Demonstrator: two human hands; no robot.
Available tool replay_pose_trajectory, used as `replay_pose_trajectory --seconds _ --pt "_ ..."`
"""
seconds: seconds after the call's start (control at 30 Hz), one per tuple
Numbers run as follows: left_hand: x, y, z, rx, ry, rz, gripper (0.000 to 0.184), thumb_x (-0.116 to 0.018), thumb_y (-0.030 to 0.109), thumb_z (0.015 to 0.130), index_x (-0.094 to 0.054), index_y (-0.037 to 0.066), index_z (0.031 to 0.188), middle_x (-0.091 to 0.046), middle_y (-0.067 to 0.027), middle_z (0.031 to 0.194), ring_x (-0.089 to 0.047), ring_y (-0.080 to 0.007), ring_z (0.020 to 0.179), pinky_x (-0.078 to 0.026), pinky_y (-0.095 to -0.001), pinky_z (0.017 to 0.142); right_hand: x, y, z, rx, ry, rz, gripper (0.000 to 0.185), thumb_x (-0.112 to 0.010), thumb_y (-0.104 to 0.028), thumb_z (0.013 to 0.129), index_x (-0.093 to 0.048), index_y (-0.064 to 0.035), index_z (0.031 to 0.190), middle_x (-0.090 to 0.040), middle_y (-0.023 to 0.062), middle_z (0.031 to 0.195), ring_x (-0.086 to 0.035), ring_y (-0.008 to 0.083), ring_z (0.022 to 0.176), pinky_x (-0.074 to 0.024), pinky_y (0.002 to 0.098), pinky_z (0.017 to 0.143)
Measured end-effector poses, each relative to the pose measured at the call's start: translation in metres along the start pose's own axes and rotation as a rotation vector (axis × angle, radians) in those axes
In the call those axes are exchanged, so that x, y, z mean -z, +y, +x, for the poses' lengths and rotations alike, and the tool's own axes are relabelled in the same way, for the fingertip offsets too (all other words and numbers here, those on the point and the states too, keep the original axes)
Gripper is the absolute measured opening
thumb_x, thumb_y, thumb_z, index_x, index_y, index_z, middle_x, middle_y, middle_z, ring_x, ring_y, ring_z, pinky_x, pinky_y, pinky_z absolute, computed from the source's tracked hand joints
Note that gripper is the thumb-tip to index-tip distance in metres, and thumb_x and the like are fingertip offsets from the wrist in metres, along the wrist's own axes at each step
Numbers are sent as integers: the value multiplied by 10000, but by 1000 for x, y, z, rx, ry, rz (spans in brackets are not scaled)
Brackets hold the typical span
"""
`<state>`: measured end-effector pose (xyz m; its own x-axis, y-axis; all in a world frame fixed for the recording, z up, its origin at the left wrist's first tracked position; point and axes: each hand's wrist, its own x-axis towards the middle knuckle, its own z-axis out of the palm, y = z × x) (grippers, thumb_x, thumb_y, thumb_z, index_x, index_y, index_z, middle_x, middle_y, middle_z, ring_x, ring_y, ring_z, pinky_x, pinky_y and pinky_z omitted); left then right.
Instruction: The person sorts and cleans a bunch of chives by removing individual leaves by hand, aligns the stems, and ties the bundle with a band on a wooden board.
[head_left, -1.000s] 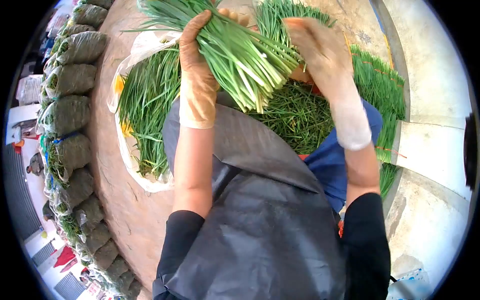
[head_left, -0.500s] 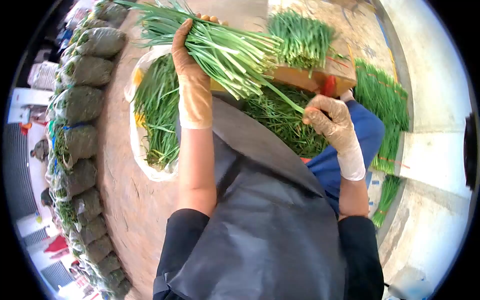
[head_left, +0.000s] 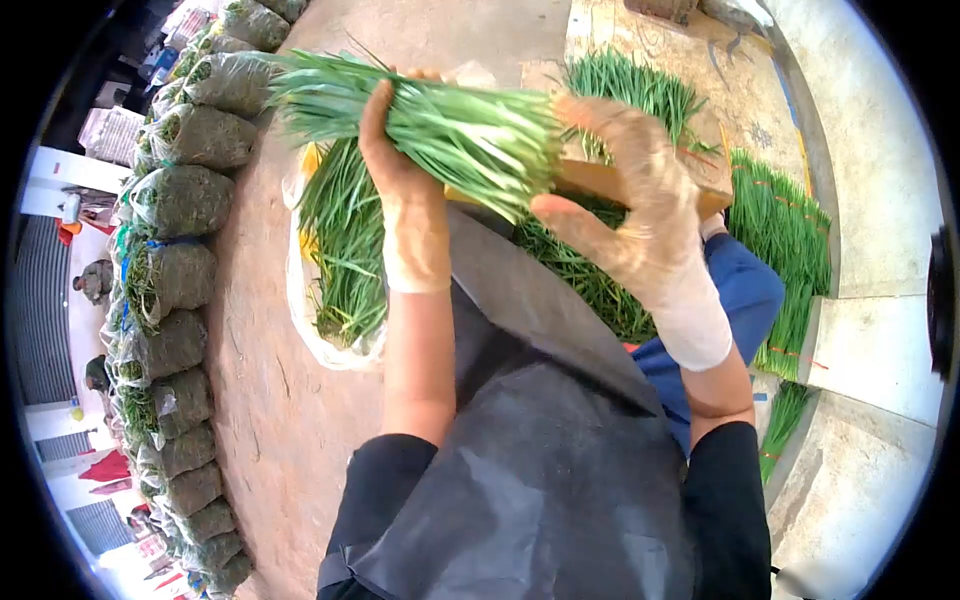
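The left hand [head_left: 405,180] holds a big bunch of long green stalks [head_left: 470,130] up in the air, above the person's lap. Its fingers are wrapped around the bunch, with the thumb across the near side. The bunch lies almost flat, with the dark leafy tips on the left and the pale cut ends on the right. The right hand [head_left: 635,215] is by the pale ends, and it looks blurry. Its fingers are spread wide, with a big gap between them and the thumb. I cannot tell if they touch the ends. Both hands have thin, pale gloves on. Just under the bunch, on the left, a white plastic bag [head_left: 300,310] sits on the brown floor [head_left: 270,390], full of loose green leaves [head_left: 345,230]. Below the right hand there is a dark heap of leaf bits [head_left: 585,270], near the blue trousers [head_left: 745,290]. Behind the right hand, a smaller green bunch [head_left: 635,90] lies on a wooden surface [head_left: 610,25]. Over on the right, a lot of green bunches with red ties [head_left: 785,240] lie in a row beside a pale wall [head_left: 875,230], and one thin bunch [head_left: 785,430] is nearer to the person. A black apron [head_left: 540,440] covers the person's front. Far on the left, stuffed clear bags [head_left: 195,200] stand in a long line.
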<state>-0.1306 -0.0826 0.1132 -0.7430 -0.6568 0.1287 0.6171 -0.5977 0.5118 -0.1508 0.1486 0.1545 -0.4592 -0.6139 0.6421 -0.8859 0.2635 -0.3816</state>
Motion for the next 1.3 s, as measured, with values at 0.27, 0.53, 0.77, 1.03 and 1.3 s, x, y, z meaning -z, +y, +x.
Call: replay_pose_trajectory --seconds 0.27,0.53,0.77,1.03,1.3 --pt "-12 -17 -40 -12 -170 -79 454 -604 312 846 -564 12 1184 -651 -137 1016 -632 -267 981 -462 -482 994 -41 -4 7 -220 -362 -119 1321 -798 -622 545 -98 -43 1505 -269 202 1506 -276 343 1395 -215 439 1141" --pt "8 -35 -52 156 -150 -28 486 -640 325 813 -576 -23 1147 -651 -162 1037 -648 -269 939 -536 -420 885 -28 14 -13 -274 -536 326 1389 -889 -486 523 -23 -22 1504 -283 254 1482 -251 367 1400 -200 387 1155" --pt "11 -44 -59 269 -127 -85 496 -657 284 794 -565 -36 1162 -656 -161 1042 -656 -264 923 -538 -382 861 -74 23 -39 -354 -306 433 1194 -830 -287 681 1 -94 1515 -303 155 1499 -308 278 1387 -246 375 1147" --pt "24 -43 -60 236 -142 -3 621 -716 322 798 -482 11 1283 -582 -118 1203 -578 -243 1096 -464 -384 966 -89 20 -30 -603 -262 268 858 -727 -223 714 -257 -88 1420 -652 201 1052 -642 366 969 -527 405 837" --pt "41 -54 -101 455 -150 133 718 -679 351 849 -352 41 1408 -415 -79 1411 -355 -239 1326 -236 -407 1120 -104 20 -29 -704 -206 146 652 -688 -343 780 -372 -92 1293 -652 205 1023 -642 382 933 -518 437 775"
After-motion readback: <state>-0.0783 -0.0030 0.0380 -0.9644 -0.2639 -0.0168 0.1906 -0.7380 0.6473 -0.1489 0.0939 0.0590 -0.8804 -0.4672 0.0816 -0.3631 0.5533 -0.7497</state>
